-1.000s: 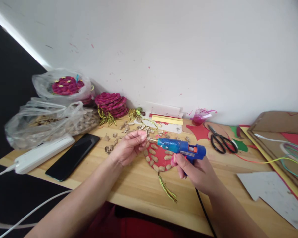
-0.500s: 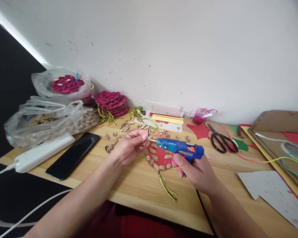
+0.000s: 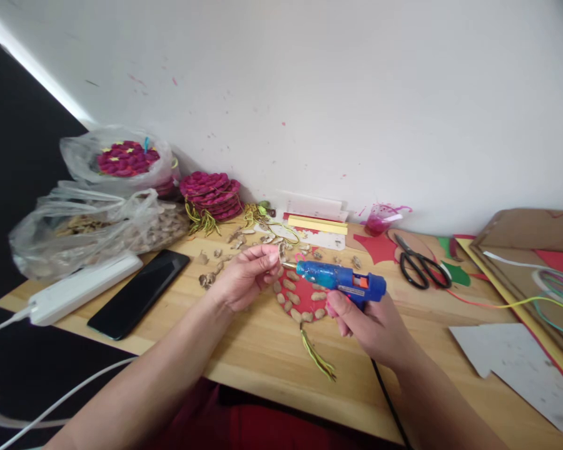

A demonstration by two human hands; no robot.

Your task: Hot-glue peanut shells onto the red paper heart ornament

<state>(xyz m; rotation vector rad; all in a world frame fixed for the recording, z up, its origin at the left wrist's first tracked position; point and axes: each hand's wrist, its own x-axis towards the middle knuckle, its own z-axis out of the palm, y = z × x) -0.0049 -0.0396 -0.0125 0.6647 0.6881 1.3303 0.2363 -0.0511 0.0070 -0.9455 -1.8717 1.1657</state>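
My right hand (image 3: 363, 322) is wrapped round a blue hot glue gun (image 3: 340, 279), its metal nozzle pointing left. At the nozzle tip, my left hand (image 3: 246, 275) pinches a peanut shell (image 3: 281, 251) between thumb and fingers. Beneath the glue gun lies a red disc (image 3: 304, 298) bearing peanut shells, several around its rim and some further in. The gun and my hands hide part of it. A yellow-green tassel (image 3: 318, 359) hangs off the disc's near edge onto the wooden table (image 3: 253, 356).
Loose shells (image 3: 234, 240) are scattered behind my left hand. Leftward are a phone (image 3: 138, 294), a power strip (image 3: 87, 290) and plastic bags (image 3: 94, 219). A stack of magenta discs (image 3: 211, 195) stands by the wall. Black scissors (image 3: 420, 262), a pink cup (image 3: 380, 220) and cardboard (image 3: 525, 234) lie rightward.
Almost nothing differs. Both hands, the glue gun and the peanut shell keep nearly the same positions; the whole view has shifted very slightly.
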